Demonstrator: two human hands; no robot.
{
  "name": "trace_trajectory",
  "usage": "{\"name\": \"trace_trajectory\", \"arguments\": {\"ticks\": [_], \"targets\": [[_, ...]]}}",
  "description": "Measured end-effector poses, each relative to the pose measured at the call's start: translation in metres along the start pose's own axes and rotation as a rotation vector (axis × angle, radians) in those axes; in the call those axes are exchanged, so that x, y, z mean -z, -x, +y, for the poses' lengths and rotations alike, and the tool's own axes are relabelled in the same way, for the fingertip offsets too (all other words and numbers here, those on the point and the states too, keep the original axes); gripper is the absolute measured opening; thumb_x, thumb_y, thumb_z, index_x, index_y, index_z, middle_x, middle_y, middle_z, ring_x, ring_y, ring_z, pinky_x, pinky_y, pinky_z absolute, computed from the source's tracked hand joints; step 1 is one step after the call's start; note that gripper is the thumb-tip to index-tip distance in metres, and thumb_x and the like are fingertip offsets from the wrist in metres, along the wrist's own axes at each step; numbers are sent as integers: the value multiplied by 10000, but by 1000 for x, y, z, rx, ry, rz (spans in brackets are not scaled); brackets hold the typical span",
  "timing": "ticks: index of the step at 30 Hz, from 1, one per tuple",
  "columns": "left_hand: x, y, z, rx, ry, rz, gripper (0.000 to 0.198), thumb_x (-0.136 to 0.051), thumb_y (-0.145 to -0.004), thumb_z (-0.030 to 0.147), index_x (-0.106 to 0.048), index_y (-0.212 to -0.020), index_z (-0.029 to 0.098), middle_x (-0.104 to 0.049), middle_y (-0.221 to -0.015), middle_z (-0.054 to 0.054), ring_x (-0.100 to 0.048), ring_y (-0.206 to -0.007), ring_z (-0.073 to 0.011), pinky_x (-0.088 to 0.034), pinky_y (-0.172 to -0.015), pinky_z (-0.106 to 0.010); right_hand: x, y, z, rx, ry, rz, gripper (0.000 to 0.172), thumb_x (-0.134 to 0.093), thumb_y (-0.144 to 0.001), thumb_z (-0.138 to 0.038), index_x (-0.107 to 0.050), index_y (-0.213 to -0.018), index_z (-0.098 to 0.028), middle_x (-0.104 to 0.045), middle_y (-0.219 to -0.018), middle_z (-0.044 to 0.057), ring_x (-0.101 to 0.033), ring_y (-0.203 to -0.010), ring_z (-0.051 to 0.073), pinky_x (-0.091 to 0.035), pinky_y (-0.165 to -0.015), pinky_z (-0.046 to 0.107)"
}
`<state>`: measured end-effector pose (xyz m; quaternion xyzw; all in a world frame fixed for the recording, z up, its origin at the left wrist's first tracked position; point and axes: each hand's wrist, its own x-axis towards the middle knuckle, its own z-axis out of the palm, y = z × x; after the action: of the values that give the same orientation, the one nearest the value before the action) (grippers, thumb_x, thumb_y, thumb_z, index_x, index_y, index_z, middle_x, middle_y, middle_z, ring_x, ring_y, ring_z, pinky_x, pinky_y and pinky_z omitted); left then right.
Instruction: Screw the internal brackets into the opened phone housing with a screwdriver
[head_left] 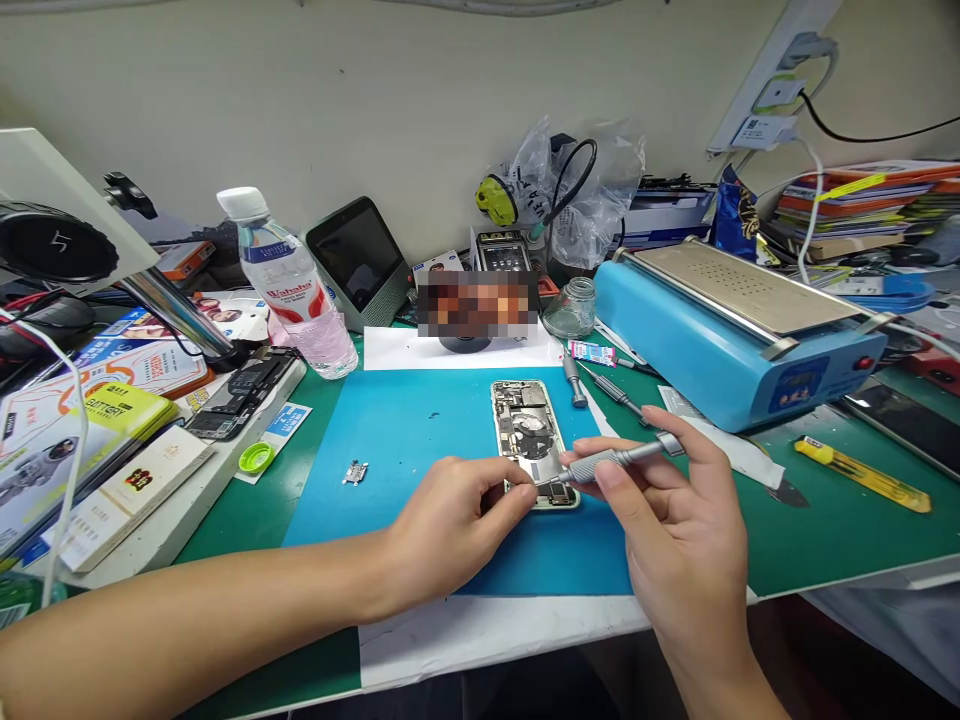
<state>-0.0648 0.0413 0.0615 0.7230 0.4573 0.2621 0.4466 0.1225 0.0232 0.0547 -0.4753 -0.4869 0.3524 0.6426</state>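
An opened phone with bare inner parts lies on the blue mat. My right hand is closed around a grey precision screwdriver, held nearly level above the phone's near end, its tip pointing left. My left hand is closed in a pinch at that tip, over the phone's near left corner. Whatever sits between the left fingertips is too small to make out. A small metal-and-circuit part lies on the mat's left side.
Two more screwdrivers, one short and one slim, lie beyond my right hand. A blue heated machine and yellow cutter stand right. A water bottle, glass jar and phone-part boxes surround the mat.
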Motion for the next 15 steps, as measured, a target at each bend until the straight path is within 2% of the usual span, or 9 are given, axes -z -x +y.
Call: {"name": "trace_trajectory", "arguments": {"ticks": [9, 15], "targets": [[2, 1, 2, 12, -1, -2, 256, -555, -1028, 359, -728, -923, 201, -513, -590, 66, -428, -548, -99, -258, -547, -267, 0, 1, 0, -1, 7, -20, 474, -756, -913, -303, -546, -1337, -280, -786, -972, 44, -784, -895, 239, -681, -763, 410], [1, 0, 2, 19, -3, -2, 256, -562, -1022, 364, -736, -930, 200, -523, -590, 61, -441, -549, -105, -265, -548, -270, 0, 2, -2, -8, 6, 3, 502, -772, -898, -312, -545, -1344, -268, -783, -966, 53, -779, -881, 238, -680, -744, 400]]}}
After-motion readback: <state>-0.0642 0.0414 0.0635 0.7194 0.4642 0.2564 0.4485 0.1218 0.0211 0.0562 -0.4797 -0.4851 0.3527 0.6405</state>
